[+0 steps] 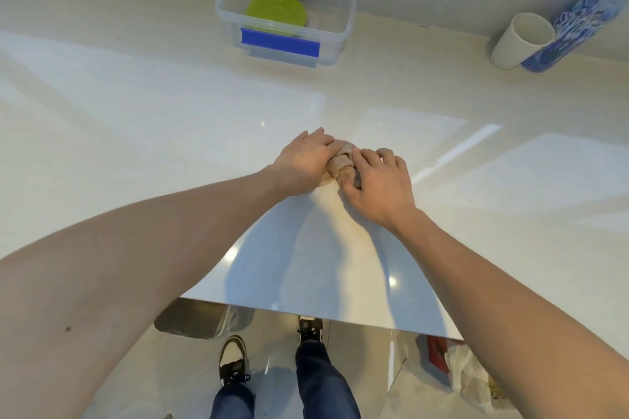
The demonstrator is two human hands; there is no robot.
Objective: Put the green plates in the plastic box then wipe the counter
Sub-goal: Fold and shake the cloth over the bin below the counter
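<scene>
With the green plates [275, 12] boxed, both hands, left hand [306, 160] and right hand [377, 184], pressed fingers flat on the bunched cloth [342, 163]; spreading it wider would likely wipe the counter [136, 119] better.

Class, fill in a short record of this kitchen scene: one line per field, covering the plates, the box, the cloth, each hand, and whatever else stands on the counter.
Plates: green plates stacked inside the box
Box: clear plastic box, blue clips, no lid on, at the back of the counter
Cloth: bunched beige cloth on the counter
Left hand: left hand pressing on the cloth
Right hand: right hand pressing on the cloth
Other items: white cup and blue bottle, back right
</scene>
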